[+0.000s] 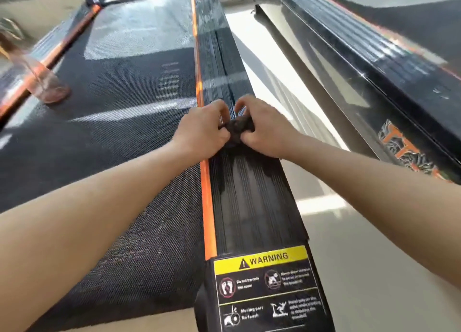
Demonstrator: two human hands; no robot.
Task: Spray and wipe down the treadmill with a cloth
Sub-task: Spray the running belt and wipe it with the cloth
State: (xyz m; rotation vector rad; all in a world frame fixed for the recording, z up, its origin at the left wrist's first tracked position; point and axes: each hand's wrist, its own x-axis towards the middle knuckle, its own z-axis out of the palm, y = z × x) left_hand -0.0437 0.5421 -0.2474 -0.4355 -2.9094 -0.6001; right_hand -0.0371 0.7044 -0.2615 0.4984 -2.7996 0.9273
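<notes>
Here both hands meet over the right side rail [252,189] of the treadmill [139,269], about halfway along the rail's visible length. The cloth [237,129], dark and bunched into a small wad, sits between them directly on the ribbed black surface of the rail. The left hand [203,132] grips the cloth's left edge, thumb and curled fingers pinching it from the belt side, with the heel of the hand lying over the orange stripe [209,207] that borders the rail. The right hand [265,129] grips the opposite edge with its fingers curled down over the top of the wad, its wrist reaching out past the rail's outer edge. Most of the cloth is hidden under the fingers, so only its crumpled middle shows. The rail nearer the person looks darker and glossier than the stretch beyond the hands, perhaps damp, though glare makes that hard to judge. A yellow warning label [262,259] lies on the rail's end cover, closest to the camera. Well away to the left, a clear spray bottle [46,84] stands on the belt [112,122] near the far rail, blurred and partly cut off by the frame. A second treadmill [374,69] runs alongside on the right, with a strip of pale floor [361,256] between the two machines.
</notes>
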